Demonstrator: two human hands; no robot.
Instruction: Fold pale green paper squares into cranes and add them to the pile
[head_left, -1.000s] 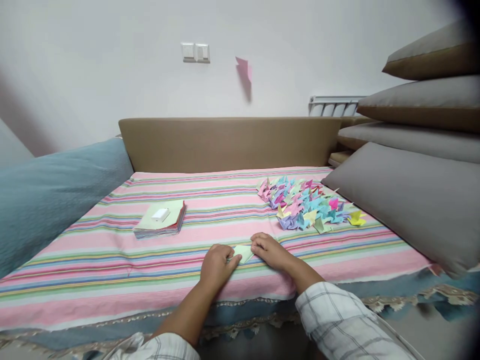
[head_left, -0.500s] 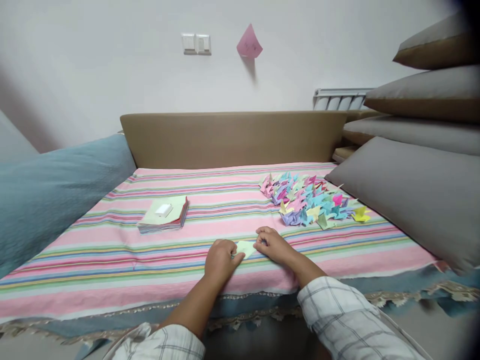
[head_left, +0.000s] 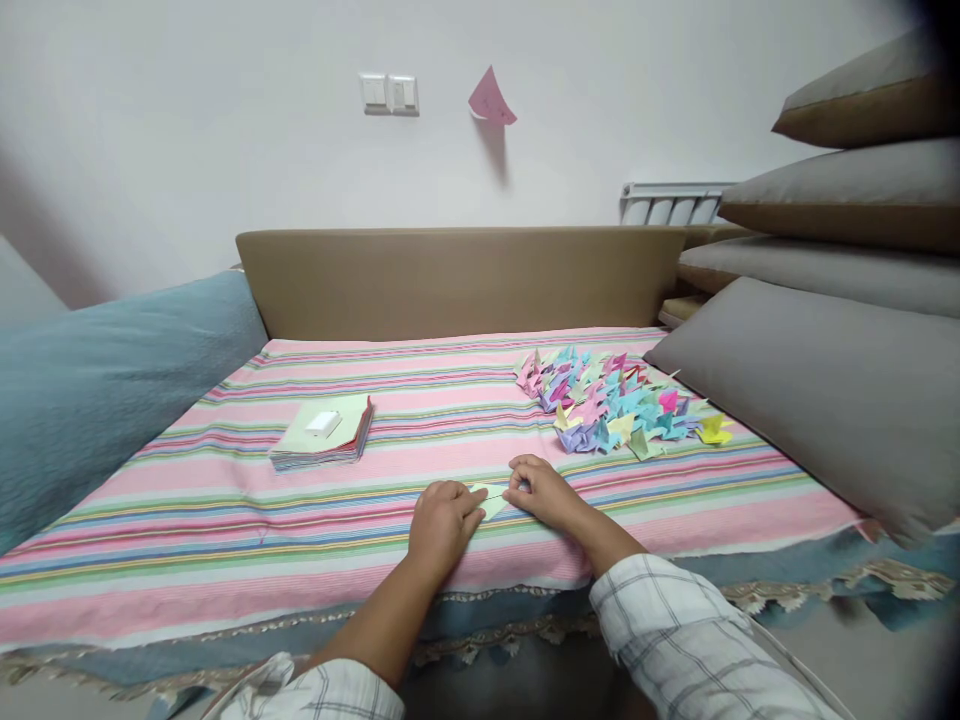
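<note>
A small pale green folded paper (head_left: 492, 505) lies on the striped cloth between my hands, with a dark crease line across its middle. My left hand (head_left: 442, 520) is closed on its left end, thumb and fingertips pressed onto it. At the paper's right tip, my right hand (head_left: 546, 492) pinches with thumb and forefinger, its other fingers curled. Beyond my right hand spreads a pile of many-coloured folded paper cranes (head_left: 607, 400). To the left sits a stack of square paper sheets (head_left: 352, 420), green on top, with a small white block (head_left: 323, 424) on it.
The striped cloth (head_left: 187, 500) covers the seat, its trimmed front edge close to me. A brown backrest (head_left: 450, 285) stands behind. Grey cushions (head_left: 817, 390) are piled at the right, and a blue-covered armrest (head_left: 127, 390) bounds the left. A pink paper (head_left: 491, 98) hangs on the wall.
My left thumb and fingers have shifted over the green paper, and a dark crease line now shows across it. My right hand stays at its right tip. The view has shifted slightly.
</note>
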